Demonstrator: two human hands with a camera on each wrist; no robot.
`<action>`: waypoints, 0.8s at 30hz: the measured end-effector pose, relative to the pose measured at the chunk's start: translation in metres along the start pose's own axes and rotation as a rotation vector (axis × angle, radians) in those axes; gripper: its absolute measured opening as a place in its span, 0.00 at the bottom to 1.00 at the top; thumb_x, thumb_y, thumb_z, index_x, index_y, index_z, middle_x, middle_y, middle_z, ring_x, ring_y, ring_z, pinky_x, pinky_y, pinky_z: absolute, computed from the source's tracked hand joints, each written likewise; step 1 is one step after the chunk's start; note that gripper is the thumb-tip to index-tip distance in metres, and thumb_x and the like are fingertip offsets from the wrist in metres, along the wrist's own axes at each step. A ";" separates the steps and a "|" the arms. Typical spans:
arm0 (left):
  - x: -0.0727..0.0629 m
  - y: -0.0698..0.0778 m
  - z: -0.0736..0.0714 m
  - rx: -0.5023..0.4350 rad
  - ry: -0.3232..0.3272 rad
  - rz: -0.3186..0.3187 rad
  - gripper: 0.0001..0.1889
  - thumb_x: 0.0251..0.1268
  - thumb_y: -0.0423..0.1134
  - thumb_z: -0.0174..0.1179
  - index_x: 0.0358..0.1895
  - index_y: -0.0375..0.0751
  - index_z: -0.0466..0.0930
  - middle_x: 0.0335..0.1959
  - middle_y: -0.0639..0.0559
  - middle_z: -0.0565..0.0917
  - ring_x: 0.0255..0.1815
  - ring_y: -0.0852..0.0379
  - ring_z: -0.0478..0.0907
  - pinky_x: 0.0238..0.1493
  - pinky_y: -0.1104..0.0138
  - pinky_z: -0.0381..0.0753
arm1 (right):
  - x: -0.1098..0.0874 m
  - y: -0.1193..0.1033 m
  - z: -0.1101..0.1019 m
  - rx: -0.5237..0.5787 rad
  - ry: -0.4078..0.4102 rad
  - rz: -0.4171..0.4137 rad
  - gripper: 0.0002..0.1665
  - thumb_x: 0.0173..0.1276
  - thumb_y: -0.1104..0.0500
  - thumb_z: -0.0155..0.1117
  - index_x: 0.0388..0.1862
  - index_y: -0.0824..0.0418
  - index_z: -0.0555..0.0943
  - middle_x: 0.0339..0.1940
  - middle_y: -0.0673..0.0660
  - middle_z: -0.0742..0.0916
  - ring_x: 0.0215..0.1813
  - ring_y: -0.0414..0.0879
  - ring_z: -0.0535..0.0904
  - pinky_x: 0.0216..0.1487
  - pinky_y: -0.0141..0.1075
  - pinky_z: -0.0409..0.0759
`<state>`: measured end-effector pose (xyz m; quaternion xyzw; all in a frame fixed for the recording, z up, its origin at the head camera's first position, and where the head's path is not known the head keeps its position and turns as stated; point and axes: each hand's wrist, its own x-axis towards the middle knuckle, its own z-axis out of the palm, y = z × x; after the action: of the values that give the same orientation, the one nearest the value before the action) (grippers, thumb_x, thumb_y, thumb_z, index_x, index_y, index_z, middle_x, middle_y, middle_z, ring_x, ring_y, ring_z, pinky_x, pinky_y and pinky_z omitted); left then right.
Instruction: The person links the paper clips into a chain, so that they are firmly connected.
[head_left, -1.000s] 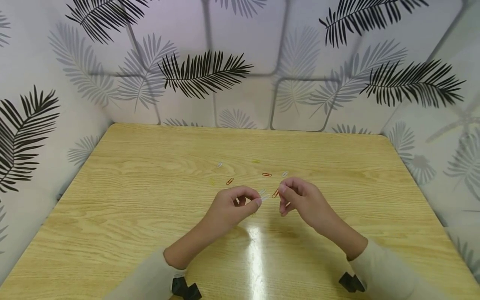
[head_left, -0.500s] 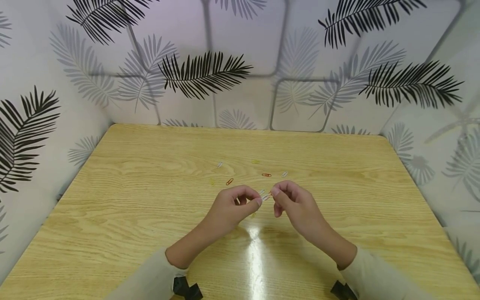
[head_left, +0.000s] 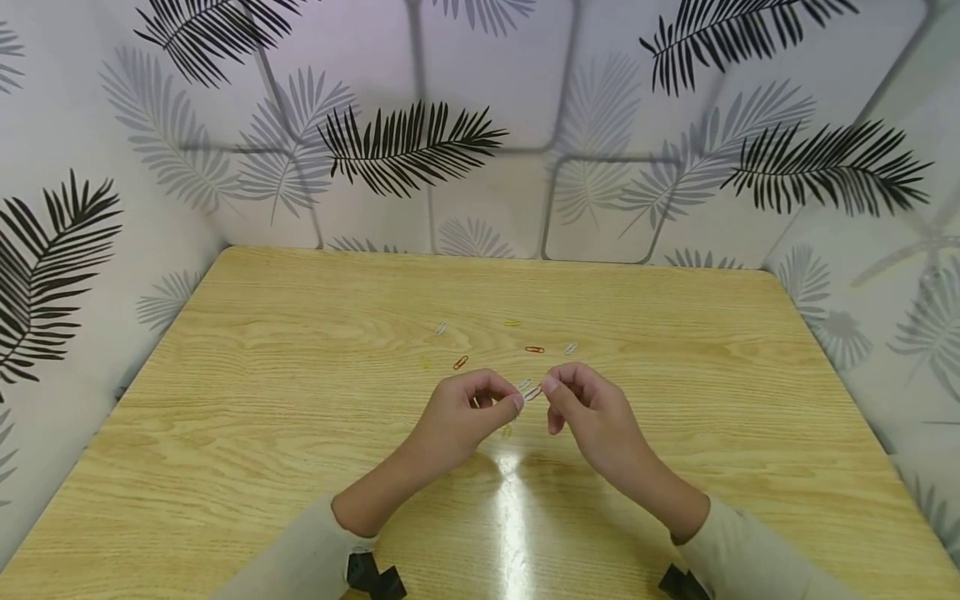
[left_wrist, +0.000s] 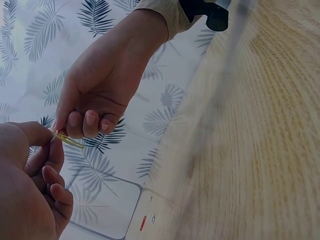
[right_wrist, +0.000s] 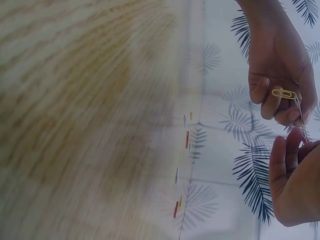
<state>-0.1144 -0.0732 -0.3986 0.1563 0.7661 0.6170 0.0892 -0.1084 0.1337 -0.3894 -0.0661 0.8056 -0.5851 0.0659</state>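
Observation:
My left hand (head_left: 474, 408) pinches a white paper clip (head_left: 531, 394) between thumb and forefinger, above the table. A yellow paper clip (right_wrist: 284, 93) hangs by the left fingers, linked to the white one. Opposite it, my right hand (head_left: 588, 408) pinches a red paper clip, mostly hidden by the fingertips, its end right at the white clip. Both hands' fingertips nearly meet in the left wrist view, where my left hand (left_wrist: 30, 170) is below and my right hand (left_wrist: 107, 80) above.
Beyond the hands, loose paper clips lie scattered on the wooden table (head_left: 300, 333): a red one (head_left: 534, 350), another red one (head_left: 461, 362), a white one (head_left: 440, 328), another white one (head_left: 571, 348) and a yellow one (head_left: 512, 322). Patterned panels stand behind the table.
My right hand has moved left, bringing the red paper clip up to the white one in my left hand. The left hand has stayed nearly still.

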 end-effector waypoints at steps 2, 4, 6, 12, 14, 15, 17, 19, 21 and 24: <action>0.001 -0.001 0.000 -0.013 -0.005 -0.007 0.06 0.70 0.41 0.62 0.39 0.45 0.86 0.26 0.52 0.79 0.24 0.58 0.66 0.24 0.71 0.65 | -0.001 -0.001 0.000 -0.002 0.005 0.000 0.16 0.80 0.51 0.55 0.47 0.65 0.78 0.28 0.57 0.81 0.32 0.48 0.80 0.28 0.33 0.72; 0.001 -0.001 0.000 -0.027 -0.011 -0.012 0.06 0.70 0.40 0.62 0.39 0.43 0.85 0.25 0.53 0.78 0.24 0.59 0.65 0.25 0.71 0.65 | -0.001 -0.001 0.000 -0.002 0.010 0.003 0.15 0.80 0.51 0.55 0.47 0.63 0.78 0.28 0.58 0.81 0.32 0.49 0.80 0.28 0.33 0.73; 0.001 -0.001 0.000 -0.042 -0.017 -0.018 0.07 0.70 0.40 0.62 0.39 0.41 0.85 0.25 0.51 0.78 0.24 0.59 0.65 0.25 0.71 0.65 | -0.001 -0.001 0.000 0.000 0.014 0.002 0.16 0.80 0.51 0.55 0.47 0.63 0.78 0.29 0.58 0.81 0.32 0.49 0.80 0.29 0.34 0.74; 0.001 -0.001 0.000 -0.063 -0.023 -0.021 0.07 0.71 0.40 0.61 0.40 0.41 0.85 0.31 0.40 0.82 0.25 0.59 0.66 0.27 0.71 0.67 | -0.001 -0.001 -0.002 -0.005 0.027 -0.012 0.19 0.80 0.46 0.54 0.47 0.62 0.77 0.29 0.59 0.81 0.33 0.50 0.81 0.31 0.38 0.76; 0.002 -0.002 0.000 -0.066 -0.024 -0.024 0.06 0.71 0.40 0.61 0.39 0.43 0.85 0.32 0.40 0.83 0.26 0.59 0.67 0.28 0.71 0.67 | -0.002 -0.001 -0.003 -0.003 0.034 -0.021 0.20 0.80 0.46 0.54 0.47 0.63 0.77 0.29 0.59 0.81 0.33 0.50 0.81 0.32 0.38 0.78; 0.002 -0.002 0.000 -0.068 -0.026 -0.024 0.06 0.71 0.40 0.61 0.39 0.43 0.85 0.33 0.40 0.83 0.26 0.59 0.67 0.28 0.71 0.67 | -0.002 -0.001 -0.004 -0.002 0.037 -0.026 0.20 0.80 0.46 0.54 0.47 0.63 0.77 0.29 0.59 0.81 0.33 0.50 0.81 0.33 0.38 0.79; 0.002 -0.003 -0.001 -0.076 -0.031 -0.025 0.07 0.71 0.40 0.61 0.40 0.43 0.85 0.34 0.39 0.83 0.26 0.59 0.68 0.29 0.71 0.68 | -0.002 -0.001 -0.005 0.003 0.042 -0.033 0.20 0.80 0.46 0.54 0.47 0.64 0.76 0.29 0.60 0.80 0.32 0.49 0.81 0.34 0.38 0.79; 0.003 -0.004 -0.001 -0.083 -0.036 -0.021 0.07 0.71 0.41 0.61 0.40 0.42 0.85 0.35 0.37 0.83 0.27 0.59 0.68 0.29 0.71 0.68 | -0.002 -0.001 -0.005 0.012 0.042 -0.037 0.19 0.80 0.47 0.55 0.46 0.63 0.76 0.28 0.60 0.80 0.32 0.49 0.81 0.36 0.37 0.80; 0.003 -0.005 -0.001 -0.089 -0.043 -0.015 0.08 0.71 0.41 0.61 0.41 0.40 0.85 0.35 0.36 0.83 0.27 0.59 0.68 0.29 0.71 0.68 | -0.002 -0.001 -0.005 0.020 0.039 -0.038 0.19 0.80 0.47 0.55 0.46 0.63 0.76 0.29 0.60 0.80 0.32 0.49 0.81 0.36 0.36 0.80; 0.003 -0.006 -0.001 -0.089 -0.054 -0.008 0.09 0.72 0.41 0.61 0.42 0.39 0.85 0.35 0.36 0.83 0.27 0.59 0.68 0.29 0.71 0.68 | -0.002 -0.001 -0.006 0.031 0.036 -0.036 0.19 0.79 0.46 0.55 0.46 0.62 0.76 0.28 0.60 0.80 0.32 0.49 0.80 0.34 0.35 0.78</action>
<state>-0.1187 -0.0738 -0.4040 0.1657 0.7359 0.6456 0.1192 -0.1072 0.1393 -0.3870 -0.0690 0.7962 -0.5997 0.0418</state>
